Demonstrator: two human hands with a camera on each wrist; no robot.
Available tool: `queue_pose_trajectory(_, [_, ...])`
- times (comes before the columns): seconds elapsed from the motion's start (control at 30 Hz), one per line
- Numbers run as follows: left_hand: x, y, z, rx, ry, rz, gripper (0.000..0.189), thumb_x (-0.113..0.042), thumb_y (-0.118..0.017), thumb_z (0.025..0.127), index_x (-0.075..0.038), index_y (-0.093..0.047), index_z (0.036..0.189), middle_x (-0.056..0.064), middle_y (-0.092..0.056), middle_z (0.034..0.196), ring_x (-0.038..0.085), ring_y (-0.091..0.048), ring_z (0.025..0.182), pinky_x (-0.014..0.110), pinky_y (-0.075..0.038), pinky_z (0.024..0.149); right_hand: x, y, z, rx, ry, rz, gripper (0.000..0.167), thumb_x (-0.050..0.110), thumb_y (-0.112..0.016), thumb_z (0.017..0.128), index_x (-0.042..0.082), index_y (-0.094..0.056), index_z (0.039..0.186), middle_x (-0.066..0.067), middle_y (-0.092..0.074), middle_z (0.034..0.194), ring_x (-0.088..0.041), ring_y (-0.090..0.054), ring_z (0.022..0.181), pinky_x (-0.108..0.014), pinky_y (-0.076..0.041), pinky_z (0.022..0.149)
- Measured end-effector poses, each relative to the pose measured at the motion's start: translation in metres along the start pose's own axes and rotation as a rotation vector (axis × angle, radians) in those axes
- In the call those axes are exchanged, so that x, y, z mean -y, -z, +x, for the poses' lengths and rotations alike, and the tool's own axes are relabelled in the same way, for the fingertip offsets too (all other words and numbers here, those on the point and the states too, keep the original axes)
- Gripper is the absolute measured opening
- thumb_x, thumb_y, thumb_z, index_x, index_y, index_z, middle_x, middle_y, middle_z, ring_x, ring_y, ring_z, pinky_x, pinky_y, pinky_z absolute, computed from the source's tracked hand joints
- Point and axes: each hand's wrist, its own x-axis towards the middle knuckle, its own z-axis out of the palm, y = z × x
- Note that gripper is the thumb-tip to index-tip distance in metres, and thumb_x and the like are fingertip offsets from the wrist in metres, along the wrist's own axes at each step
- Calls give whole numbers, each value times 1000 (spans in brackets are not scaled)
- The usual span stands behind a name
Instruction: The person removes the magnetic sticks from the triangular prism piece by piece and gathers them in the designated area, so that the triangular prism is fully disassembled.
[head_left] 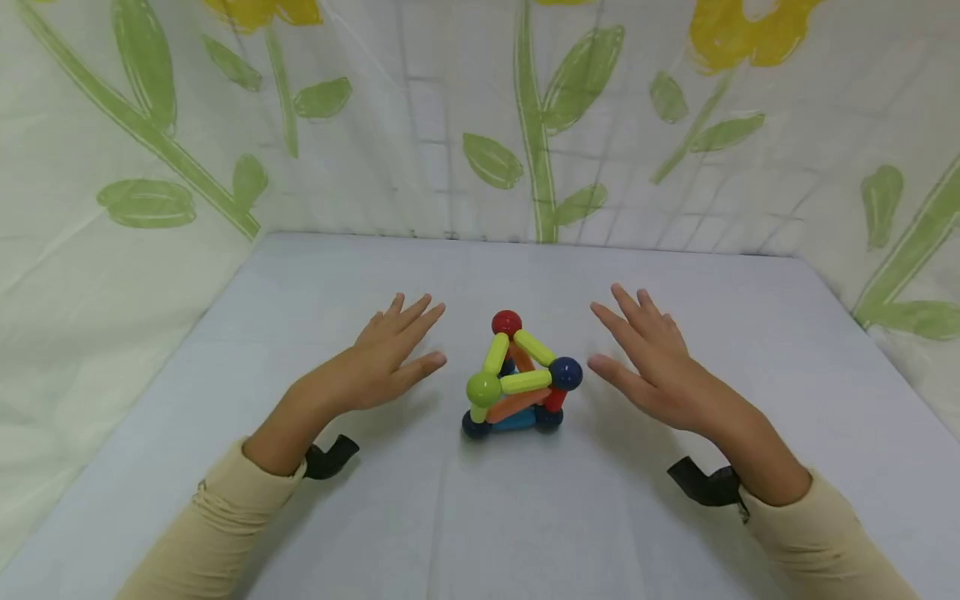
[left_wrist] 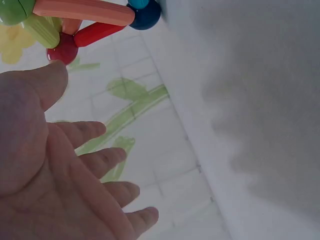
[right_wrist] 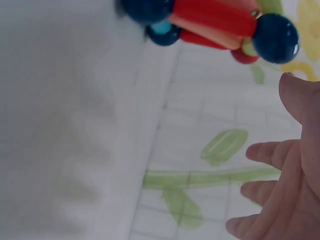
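A small frame of magnetic rods and balls stands on the table between my hands. Red, green and dark blue balls mark its upper corners, joined by yellow-green rods; dark blue balls and blue rods form its base, with orange and red rods between. To its left my left hand hovers with straight, spread fingers, apart from the frame. On the other side my right hand is held likewise, thumb pointing toward the dark blue ball without touching it. Both palms face inward and hold nothing.
The white table reaches back to a white curtain painted with green stems and yellow flowers. Black straps or mounts show at both wrists, below the beige sleeves.
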Motion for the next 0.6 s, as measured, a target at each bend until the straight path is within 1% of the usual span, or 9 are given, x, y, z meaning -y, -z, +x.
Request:
queue_pose_trajectory(0.23, [-6,-1,-1,-17,-56,-57,63,-48,-46,105,-14,-35,157,9,-28,162,33,-9,151,56,-15,118,20,2,6,-3,61,6,68,42,-53,104,15,-26,160,-7,-5,167,-33,9,151,-64,5,115])
queue_pose_trajectory(0.33, [-9,-2,0,-10,-90,-69,60,-45,-51,104,-12,-42,153,10,-34,159,31,-18,150,54,-22,116,27,1,8,-23,92,6,67,42,-55,103,15,-30,159,-5,-10,167,-30,6,152,-62,2,116])
queue_pose_trajectory(0.4, [-10,-4,1,2,-113,-68,61,-43,-58,102,-10,-44,151,10,-37,157,29,-26,148,52,-28,115,32,0,9,-49,112,15,66,41,-59,102,17,-34,157,-2,-12,166,-28,4,152,-63,-4,116])
queue_pose_trajectory(0.5, [-12,-7,3,32,-129,-66,64,-38,-70,95,-10,-49,148,6,-46,151,25,-39,141,47,-36,111,41,-2,13,-125,188,15,63,35,-67,98,16,-43,153,-1,-19,165,-26,-2,152,-65,-17,114])
queue_pose_trajectory(0.53, [-12,-8,3,51,-127,-69,64,-37,-73,93,-10,-51,147,5,-49,148,24,-44,137,46,-39,109,44,-3,15,-154,222,9,61,32,-70,96,15,-46,150,-2,-23,164,-26,-6,152,-65,-21,112])
queue_pose_trajectory(0.6, [-14,-11,4,97,-117,-83,62,-36,-78,89,-12,-56,142,2,-56,141,22,-52,128,43,-45,104,51,-5,18,-222,305,-10,55,25,-75,93,13,-55,143,-4,-34,158,-27,-19,149,-61,-33,109])
